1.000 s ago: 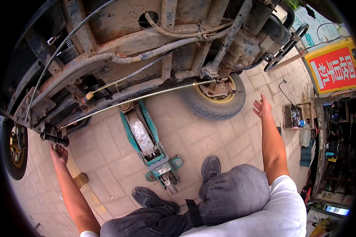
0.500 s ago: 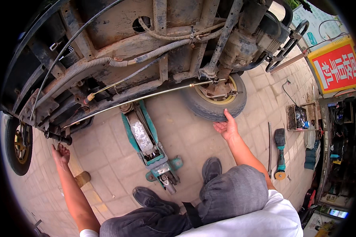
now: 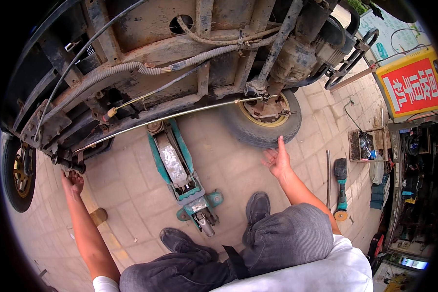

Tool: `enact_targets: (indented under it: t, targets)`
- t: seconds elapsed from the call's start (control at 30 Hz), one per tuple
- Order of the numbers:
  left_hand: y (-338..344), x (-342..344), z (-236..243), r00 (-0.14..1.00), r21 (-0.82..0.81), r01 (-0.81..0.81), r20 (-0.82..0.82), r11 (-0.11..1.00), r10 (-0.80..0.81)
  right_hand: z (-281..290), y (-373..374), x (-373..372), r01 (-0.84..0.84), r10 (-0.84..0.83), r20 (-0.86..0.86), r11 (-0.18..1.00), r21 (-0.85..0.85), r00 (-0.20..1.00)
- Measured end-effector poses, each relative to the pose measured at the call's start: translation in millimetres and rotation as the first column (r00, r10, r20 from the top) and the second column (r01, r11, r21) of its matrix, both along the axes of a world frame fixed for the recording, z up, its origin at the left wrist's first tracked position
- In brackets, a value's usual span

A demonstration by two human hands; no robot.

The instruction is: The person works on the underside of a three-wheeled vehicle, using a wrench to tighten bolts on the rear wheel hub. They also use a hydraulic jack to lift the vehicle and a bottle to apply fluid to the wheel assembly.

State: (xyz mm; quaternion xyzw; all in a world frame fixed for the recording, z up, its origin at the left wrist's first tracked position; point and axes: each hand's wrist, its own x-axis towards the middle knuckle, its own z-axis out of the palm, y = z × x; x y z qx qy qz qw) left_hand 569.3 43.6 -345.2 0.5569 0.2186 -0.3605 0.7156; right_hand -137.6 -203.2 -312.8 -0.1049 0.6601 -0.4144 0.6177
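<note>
While the person crouches on the paving, the right hand (image 3: 277, 159) hangs open and empty, fingers spread, near the yellow-rimmed wheel (image 3: 265, 117). At left, the left hand (image 3: 73, 182) reaches the frame-end fitting (image 3: 68, 163); its grip cannot be determined. Farther off, the green floor jack (image 3: 177, 168) supports the tilted chassis (image 3: 170, 58). Judged so, the long rod (image 3: 170, 117) remains attached at both ends; work seems early.

The right hand (image 3: 277, 160) has swung down from three o'clock beside the tool tray (image 3: 362, 145) to the centre, open-palmed just below the rear wheel (image 3: 265, 117).
</note>
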Motion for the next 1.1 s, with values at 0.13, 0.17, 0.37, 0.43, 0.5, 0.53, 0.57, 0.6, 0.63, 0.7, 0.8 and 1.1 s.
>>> enact_targets:
  t: [0.13,0.17,0.37,0.43,0.5,0.53,0.57,0.6,0.63,0.7,0.8,1.1]
  targets:
    - [5,28,-4,0.999,0.002,0.038,-0.020,0.999,-0.038,-7,9,48,-0.084,0.066,0.187,0.992,0.091,0.980]
    - [-4,22,-6,0.999,0.001,0.041,-0.024,0.999,-0.041,-10,2,37,-0.088,0.072,0.185,0.993,0.080,0.980]
    - [-21,4,7,1.000,0.023,-0.012,-0.026,1.000,0.013,-18,-61,-76,-0.053,0.058,-0.051,0.993,0.103,0.997]
    - [-31,-5,7,0.999,-0.019,0.036,-0.008,0.999,-0.036,-7,-96,-127,0.132,-0.127,-0.195,0.991,0.014,0.973]
    - [-22,-6,10,0.992,-0.107,0.114,0.061,0.988,-0.108,6,-111,-132,0.199,-0.211,-0.272,0.977,-0.074,0.939]
    - [-46,-51,26,0.998,-0.088,0.026,0.063,0.996,-0.020,22,-110,-131,0.180,-0.192,-0.287,0.981,-0.068,0.939]
    - [-23,-20,30,0.996,-0.077,0.025,0.083,0.997,-0.019,22,-106,-103,0.130,-0.138,-0.288,0.990,-0.048,0.947]
    - [-5,4,29,0.997,-0.071,0.048,0.066,0.996,-0.043,13,-92,-75,0.067,-0.070,-0.282,0.998,-0.020,0.957]
    - [-3,11,28,0.997,-0.070,0.066,0.048,0.995,-0.063,4,-73,-61,0.022,-0.019,-0.259,1.000,0.009,0.966]
    - [-23,-1,24,0.997,-0.085,0.078,0.003,0.993,-0.078,-14,-39,-56,-0.093,0.102,-0.163,0.994,0.060,0.981]
    - [-24,-11,25,0.998,-0.052,-0.057,-0.003,0.997,0.057,-23,-14,-27,-0.084,0.085,-0.021,0.994,0.065,0.996]
    - [-1,-7,10,0.978,0.034,-0.189,0.091,0.981,0.186,-7,-8,28,-0.064,0.057,0.082,0.994,0.091,0.995]
